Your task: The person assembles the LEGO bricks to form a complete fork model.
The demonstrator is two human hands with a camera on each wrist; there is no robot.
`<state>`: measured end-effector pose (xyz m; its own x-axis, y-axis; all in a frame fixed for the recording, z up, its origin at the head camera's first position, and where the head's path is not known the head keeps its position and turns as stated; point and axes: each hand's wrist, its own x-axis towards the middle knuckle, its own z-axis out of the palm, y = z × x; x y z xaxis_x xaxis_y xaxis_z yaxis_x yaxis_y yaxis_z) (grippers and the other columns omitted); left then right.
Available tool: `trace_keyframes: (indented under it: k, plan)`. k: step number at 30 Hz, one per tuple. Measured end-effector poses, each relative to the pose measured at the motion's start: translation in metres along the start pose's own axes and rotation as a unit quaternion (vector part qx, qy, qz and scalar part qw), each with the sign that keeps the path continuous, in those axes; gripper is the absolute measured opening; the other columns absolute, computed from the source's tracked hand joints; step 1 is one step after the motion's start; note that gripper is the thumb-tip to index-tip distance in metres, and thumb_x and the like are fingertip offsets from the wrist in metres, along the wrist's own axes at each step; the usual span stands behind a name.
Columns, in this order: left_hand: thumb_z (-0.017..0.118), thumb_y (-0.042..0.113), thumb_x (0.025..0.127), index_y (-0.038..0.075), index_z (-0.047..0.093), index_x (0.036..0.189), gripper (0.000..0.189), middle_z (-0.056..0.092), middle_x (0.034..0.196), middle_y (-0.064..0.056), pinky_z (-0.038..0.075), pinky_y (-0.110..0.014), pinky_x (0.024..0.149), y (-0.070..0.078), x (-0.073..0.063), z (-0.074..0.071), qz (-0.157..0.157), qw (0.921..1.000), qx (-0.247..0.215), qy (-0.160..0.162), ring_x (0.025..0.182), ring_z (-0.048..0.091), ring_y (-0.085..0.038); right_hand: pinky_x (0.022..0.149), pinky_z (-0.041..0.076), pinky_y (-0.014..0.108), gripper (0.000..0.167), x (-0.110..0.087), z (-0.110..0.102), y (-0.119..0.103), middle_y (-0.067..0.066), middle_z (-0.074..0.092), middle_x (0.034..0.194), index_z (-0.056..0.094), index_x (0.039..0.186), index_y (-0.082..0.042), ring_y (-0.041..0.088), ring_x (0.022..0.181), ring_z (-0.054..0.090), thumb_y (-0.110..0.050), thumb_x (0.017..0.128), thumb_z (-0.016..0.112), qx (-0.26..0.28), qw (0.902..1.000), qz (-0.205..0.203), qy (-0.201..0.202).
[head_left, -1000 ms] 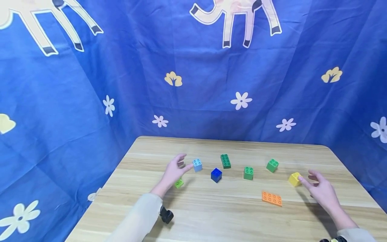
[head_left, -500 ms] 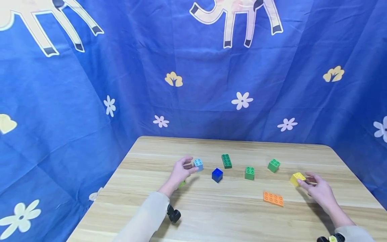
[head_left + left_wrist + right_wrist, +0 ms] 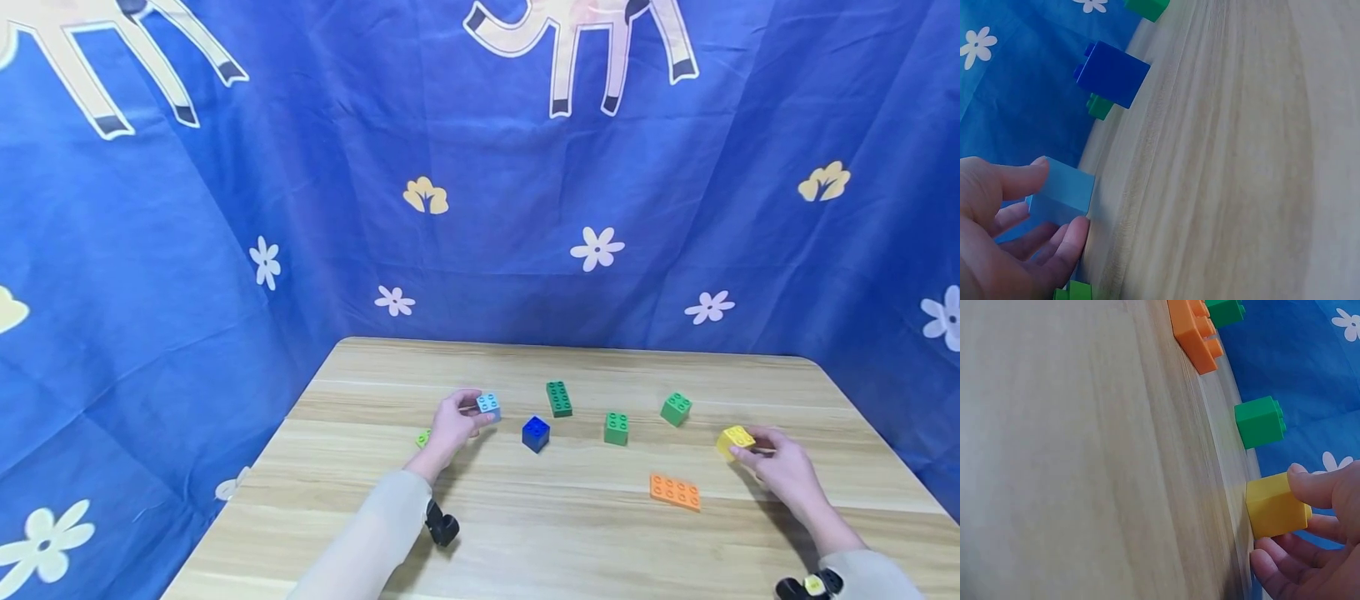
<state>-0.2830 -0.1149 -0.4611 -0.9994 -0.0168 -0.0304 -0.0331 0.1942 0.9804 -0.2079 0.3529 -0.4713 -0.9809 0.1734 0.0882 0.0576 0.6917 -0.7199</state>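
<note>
My left hand [image 3: 452,427] pinches a light blue toy building block [image 3: 488,403] at the left of the table. In the left wrist view, the thumb lies on one side of the light blue block [image 3: 1066,190] and the fingers on the other. Over on the right, my right hand [image 3: 786,468] grips a yellow building block [image 3: 733,442] between thumb and fingers. The right wrist view shows the yellow block [image 3: 1275,506] low at the tabletop. Partly hidden behind the left wrist is a lime green block [image 3: 423,437].
Between the hands on the wooden table [image 3: 555,533] lie a dark blue block [image 3: 536,434], a long dark green block [image 3: 559,399], two green blocks, one nearer [image 3: 616,428] and one farther [image 3: 676,409], and a flat orange block [image 3: 675,492]. A blue patterned curtain [image 3: 495,250] hangs behind.
My left hand has moved right to the light blue block and its fingers have closed on it. My right hand has shifted slightly left and closed round the yellow block.
</note>
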Motion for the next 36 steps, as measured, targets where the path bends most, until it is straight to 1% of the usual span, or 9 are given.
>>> trace_keyframes:
  k: [4,12,15,19,22,26,29,33,36]
  plan:
    - [0.072,-0.003,0.074,-0.001,0.054,0.121,0.05,0.06,0.113,-0.018,0.055,-0.034,0.067,-0.001,0.002,0.001,-0.01,0.9999,-0.006,0.009,0.093,0.06,-0.025,0.059,0.049,0.027,0.068,0.001,0.001,0.0,0.037,0.048,0.117,0.039,0.127,0.016,0.044,0.098,0.053,-0.034,0.088,0.063,-0.005,0.9999,0.009,-0.004]
    - [0.072,-0.005,0.074,-0.002,0.058,0.117,0.045,0.062,0.107,-0.017,0.055,-0.034,0.067,-0.003,0.004,0.0,-0.004,0.9999,-0.004,0.011,0.087,0.061,-0.022,0.058,0.048,0.027,0.062,0.001,0.001,-0.001,0.035,0.049,0.115,0.04,0.127,0.015,0.041,0.096,0.054,-0.029,0.089,0.061,-0.001,0.9997,0.023,-0.004]
    - [0.072,-0.006,0.074,-0.001,0.059,0.115,0.044,0.063,0.106,-0.017,0.055,-0.034,0.068,-0.004,0.004,-0.001,-0.008,0.9998,-0.014,0.005,0.085,0.062,-0.02,0.058,0.049,0.026,0.059,-0.001,0.001,0.0,0.035,0.05,0.115,0.041,0.127,0.015,0.037,0.093,0.056,-0.026,0.089,0.061,0.007,0.9998,0.017,-0.003]
    - [0.072,-0.005,0.074,-0.003,0.058,0.116,0.044,0.062,0.106,-0.018,0.055,-0.035,0.069,-0.003,0.002,-0.001,-0.014,0.9996,-0.023,0.0,0.084,0.062,-0.02,0.057,0.05,0.025,0.058,-0.003,0.001,0.001,0.034,0.051,0.114,0.041,0.126,0.014,0.023,0.083,0.058,-0.026,0.09,0.06,0.018,0.9998,0.01,-0.005]
    - [0.073,-0.002,0.075,-0.003,0.057,0.116,0.043,0.061,0.105,-0.018,0.055,-0.034,0.07,-0.002,0.001,-0.002,-0.016,0.9997,-0.021,0.002,0.085,0.062,-0.022,0.056,0.05,0.026,0.059,-0.004,-0.001,0.0,0.034,0.051,0.115,0.041,0.127,0.013,0.016,0.078,0.056,-0.029,0.09,0.06,0.027,0.9995,0.014,-0.011]
    - [0.073,0.001,0.077,-0.004,0.057,0.115,0.042,0.061,0.105,-0.017,0.055,-0.032,0.07,-0.002,-0.001,-0.004,-0.02,0.9997,-0.015,0.006,0.086,0.062,-0.022,0.059,0.052,0.026,0.061,-0.007,-0.001,-0.001,0.033,0.051,0.115,0.041,0.127,0.013,0.02,0.081,0.058,-0.031,0.09,0.061,0.042,0.9989,0.011,-0.017]
    - [0.074,0.001,0.076,-0.004,0.058,0.115,0.043,0.062,0.105,-0.017,0.055,-0.032,0.069,-0.001,-0.002,-0.005,-0.018,0.9998,-0.009,0.007,0.085,0.062,-0.021,0.061,0.054,0.028,0.06,-0.007,0.0,-0.003,0.031,0.053,0.112,0.042,0.126,0.013,0.022,0.086,0.059,-0.03,0.089,0.062,0.049,0.9987,-0.003,-0.013]
    - [0.075,0.002,0.075,-0.003,0.059,0.114,0.042,0.063,0.105,-0.016,0.056,-0.034,0.069,0.002,-0.005,-0.005,-0.006,1.0,0.0,0.004,0.085,0.062,-0.02,0.059,0.055,0.03,0.055,-0.007,0.002,-0.007,0.027,0.056,0.109,0.045,0.125,0.011,0.014,0.082,0.058,-0.026,0.088,0.063,0.054,0.9984,-0.017,0.0]
    - [0.074,0.002,0.075,-0.002,0.06,0.114,0.041,0.063,0.105,-0.015,0.056,-0.035,0.07,0.003,-0.009,-0.005,0.001,1.0,0.001,-0.003,0.086,0.062,-0.02,0.059,0.054,0.027,0.053,-0.009,0.003,-0.011,0.027,0.056,0.108,0.047,0.124,0.01,0.01,0.08,0.057,-0.024,0.088,0.064,0.05,0.9984,-0.026,0.004]
